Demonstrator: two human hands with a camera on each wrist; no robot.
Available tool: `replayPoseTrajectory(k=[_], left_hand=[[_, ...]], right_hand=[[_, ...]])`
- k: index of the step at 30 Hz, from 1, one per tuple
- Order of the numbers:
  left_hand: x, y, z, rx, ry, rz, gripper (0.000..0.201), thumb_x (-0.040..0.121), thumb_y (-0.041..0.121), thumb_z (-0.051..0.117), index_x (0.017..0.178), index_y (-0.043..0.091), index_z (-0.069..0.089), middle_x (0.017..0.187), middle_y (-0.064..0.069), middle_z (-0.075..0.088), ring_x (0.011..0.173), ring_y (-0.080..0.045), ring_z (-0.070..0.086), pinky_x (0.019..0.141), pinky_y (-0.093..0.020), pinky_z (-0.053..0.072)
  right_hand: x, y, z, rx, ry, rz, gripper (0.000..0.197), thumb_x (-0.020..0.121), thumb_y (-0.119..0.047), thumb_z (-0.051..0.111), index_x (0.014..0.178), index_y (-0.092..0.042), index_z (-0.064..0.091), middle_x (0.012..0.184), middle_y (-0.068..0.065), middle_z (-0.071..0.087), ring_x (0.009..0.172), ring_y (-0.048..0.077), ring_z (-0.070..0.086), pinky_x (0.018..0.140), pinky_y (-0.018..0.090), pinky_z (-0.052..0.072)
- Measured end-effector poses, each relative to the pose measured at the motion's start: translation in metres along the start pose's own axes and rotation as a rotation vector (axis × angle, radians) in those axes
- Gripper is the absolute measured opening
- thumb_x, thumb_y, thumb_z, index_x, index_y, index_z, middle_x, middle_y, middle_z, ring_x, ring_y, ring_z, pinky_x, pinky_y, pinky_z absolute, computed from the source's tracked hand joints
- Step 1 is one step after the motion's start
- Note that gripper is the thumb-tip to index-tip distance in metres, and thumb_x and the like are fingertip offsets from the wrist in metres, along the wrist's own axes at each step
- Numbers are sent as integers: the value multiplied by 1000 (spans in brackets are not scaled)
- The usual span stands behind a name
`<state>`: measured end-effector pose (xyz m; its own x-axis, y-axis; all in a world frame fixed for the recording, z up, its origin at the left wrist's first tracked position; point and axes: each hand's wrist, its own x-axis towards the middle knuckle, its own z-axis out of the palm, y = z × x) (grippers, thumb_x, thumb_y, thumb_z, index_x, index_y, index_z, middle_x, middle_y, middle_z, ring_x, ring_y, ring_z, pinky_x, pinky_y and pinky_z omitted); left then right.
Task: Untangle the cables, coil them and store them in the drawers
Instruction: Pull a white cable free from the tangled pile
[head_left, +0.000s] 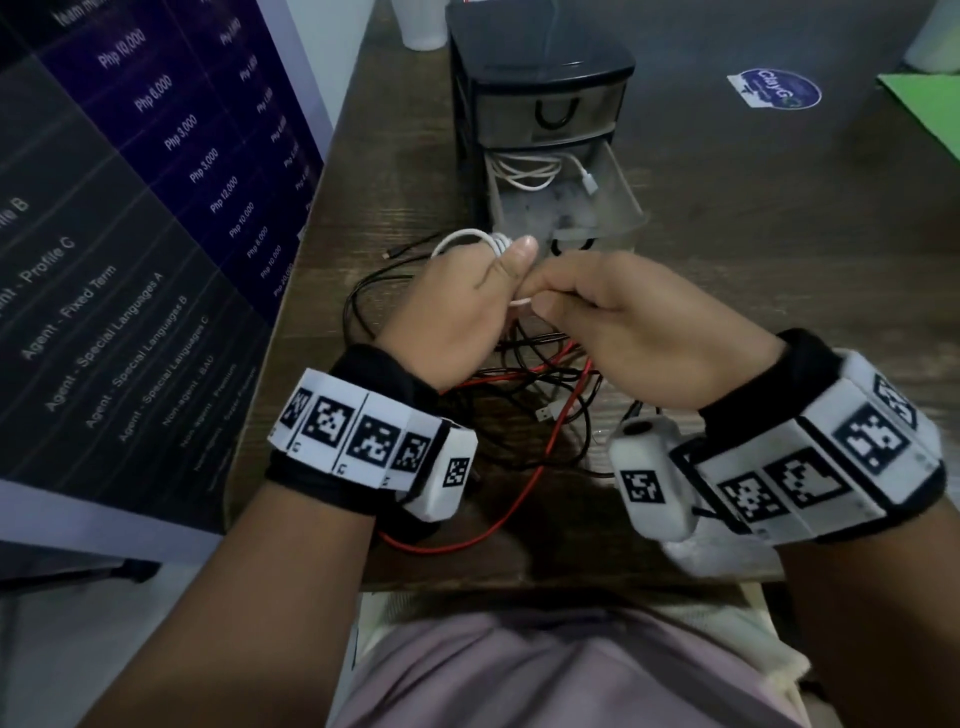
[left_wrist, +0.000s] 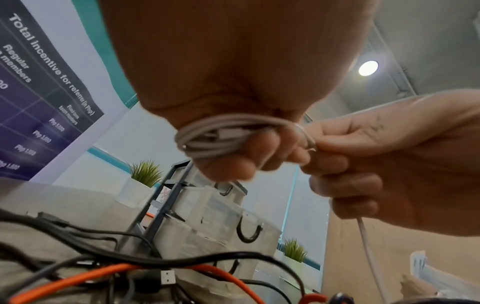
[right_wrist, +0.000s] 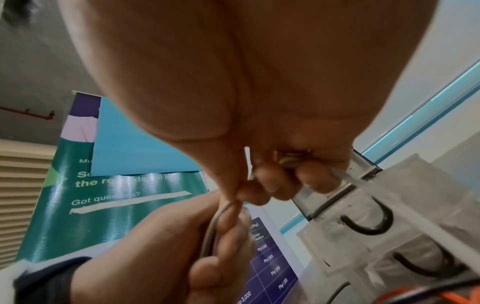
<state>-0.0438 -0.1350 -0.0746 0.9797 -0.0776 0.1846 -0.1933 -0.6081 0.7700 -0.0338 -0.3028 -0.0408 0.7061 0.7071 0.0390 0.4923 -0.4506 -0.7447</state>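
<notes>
My left hand (head_left: 493, 280) grips a small coil of white cable (head_left: 467, 240) over the table, just in front of the drawer unit (head_left: 540, 88). The coil (left_wrist: 215, 139) wraps round its fingers in the left wrist view. My right hand (head_left: 561, 301) pinches the loose end of that white cable (head_left: 521, 301) right beside the left thumb; a tail (left_wrist: 369, 246) hangs below it. The middle drawer (head_left: 621, 195) stands pulled out with another white coiled cable (head_left: 524, 171) inside. A tangle of black and red cables (head_left: 524, 374) lies on the table beneath both hands.
A dark printed board (head_left: 130, 208) leans along the table's left side. At the back stand a white cup (head_left: 421, 26), a round sticker (head_left: 774, 88) and a green sheet (head_left: 924, 98). A silver USB plug (head_left: 545, 414) lies in the tangle. The table's near edge runs under my wrists.
</notes>
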Motion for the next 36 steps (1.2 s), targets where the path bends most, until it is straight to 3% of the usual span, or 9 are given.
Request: replayPoseTrajectory(k=[6,9,14,17,20,24,27,30,36], left_hand=[[-4,9,-6,22,-31,-67,72,104,47,33,44,14,53,37,7,47,42,-6,49,57,-24,36],[-8,10,-1,-216,-73,-72,70,103,44,40,40,15,44,37,0,37,35,-11,37,46,-21,32],[-15,20,-3,-656,-162,-67,64,102,33,42,43,11,34,35,-1,28,30,-16,17,36,-23,13],[-15,29,-9,-790,-150,-12,62,101,29,41,42,14,33,33,4,27,29,-17,15,35,-18,18],[-12,33,-16,-973,-96,8,58,100,29,39,43,22,34,36,7,25,30,-14,15,35,-17,17],[-10,31,-19,-1144,48,-1,57,104,30,34,48,22,30,41,6,20,34,-11,12,35,-21,14],[-11,28,-20,-1201,136,-49,56,104,35,36,50,22,32,43,6,21,35,-10,13,34,-20,15],[-12,30,-21,-1183,169,-117,58,104,33,38,47,24,31,41,7,20,34,-9,11,35,-18,11],[-14,31,-25,-1130,-5,-124,58,101,26,40,44,26,27,36,9,20,31,-8,10,36,-13,10]], right_hand=[[4,14,-1,54,282,-17,15,97,-6,55,101,-20,51,78,-5,54,67,0,49,66,14,39],[9,19,-2,80,458,-81,18,90,-14,69,95,-17,52,79,-1,56,68,4,52,64,22,44],[13,29,-8,74,713,-47,20,88,-30,73,87,-21,55,69,-15,53,60,-3,48,59,10,37],[15,33,-2,62,649,-17,7,95,-28,64,91,-26,58,70,-14,57,63,-3,52,61,13,41],[17,31,12,78,491,-46,13,99,-28,53,91,-25,63,79,-9,63,77,5,58,73,30,49],[15,23,27,32,328,-79,18,101,-25,49,85,-22,58,73,-10,56,71,-2,51,68,21,42],[11,18,32,53,246,-93,22,102,-23,48,92,-11,63,80,-3,63,78,9,57,73,27,46],[9,17,32,50,197,-48,20,102,-22,50,102,-12,67,77,-16,60,76,1,56,72,19,42],[8,7,25,267,191,-80,49,95,-16,49,144,-15,45,120,-5,65,118,10,59,108,40,43]])
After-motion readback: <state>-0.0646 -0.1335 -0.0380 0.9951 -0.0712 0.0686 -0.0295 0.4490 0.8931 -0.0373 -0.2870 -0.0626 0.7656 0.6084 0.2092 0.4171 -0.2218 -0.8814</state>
